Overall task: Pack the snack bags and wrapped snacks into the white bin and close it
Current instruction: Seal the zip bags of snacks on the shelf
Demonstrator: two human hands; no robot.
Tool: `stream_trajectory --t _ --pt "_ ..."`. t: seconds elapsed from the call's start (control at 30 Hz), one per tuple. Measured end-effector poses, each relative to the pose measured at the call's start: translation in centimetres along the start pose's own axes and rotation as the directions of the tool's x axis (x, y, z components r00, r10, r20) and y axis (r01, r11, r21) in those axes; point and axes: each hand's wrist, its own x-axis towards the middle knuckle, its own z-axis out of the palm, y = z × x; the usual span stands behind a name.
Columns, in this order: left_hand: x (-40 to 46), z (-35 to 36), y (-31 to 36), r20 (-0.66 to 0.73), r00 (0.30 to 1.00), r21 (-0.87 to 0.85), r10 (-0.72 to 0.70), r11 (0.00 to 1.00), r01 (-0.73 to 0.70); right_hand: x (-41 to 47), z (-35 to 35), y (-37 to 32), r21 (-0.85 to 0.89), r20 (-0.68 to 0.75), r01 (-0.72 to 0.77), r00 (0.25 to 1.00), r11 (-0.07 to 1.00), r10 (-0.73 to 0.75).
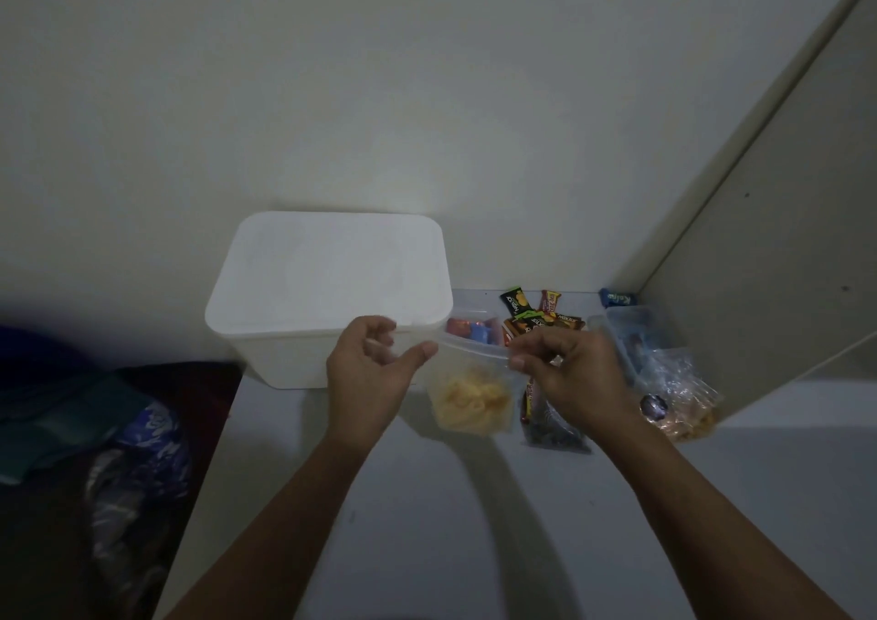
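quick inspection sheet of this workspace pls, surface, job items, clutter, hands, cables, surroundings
surface: pale table, dimly lit
job's things: white bin with its lid on; clear bag of yellow snacks held up beside the bin; wrapped snacks and more snack bags to the right
clutter: nothing seen
hands: left hand and right hand each pinch the clear bag's top edge
cables: nothing seen
surroundings: plain wall; dark fabrics on the left

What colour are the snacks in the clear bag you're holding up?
Yellow-orange, seen through the clear zip bag that both hands pinch at its top; head view shows it.
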Motion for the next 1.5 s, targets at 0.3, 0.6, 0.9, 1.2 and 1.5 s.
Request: stream_trajectory --t 0.3,0.6,0.9,1.2,1.5 --pt "-1.1 1.6 1.5 0.31 0.857 -0.281 -0.411 0.822 0.496 -0.7 1.0 0.2 -0.131 -0.091 0.204 0.972 0.97 -0.217" --pt "-1.0 1.4 1.4 0.396 0.841 -0.354 -0.369 0.784 0.51 -1.4 1.4 0.5 0.058 -0.028 0.07 0.997 0.996 -0.068" --pt "-1.8 1.8 1.6 0.35 0.919 -0.336 -0.182 0.891 0.304 -1.5 1.9 -0.3 0.278 0.177 -0.148 0.979 0.949 0.101" --pt "-1.8 1.5 0.8 0.336 0.935 -0.3 -0.117 0.927 0.224 -1.2 2.0 -0.9 0.377 0.176 -0.247 0.965 0.893 0.193" --pt "-0.6 0.8 -1.8 0.064 0.991 -0.128 -0.116 0.984 0.123 -0.1 2.1 0.4 0.205 0.28 -0.181 0.952 0.962 0.119"
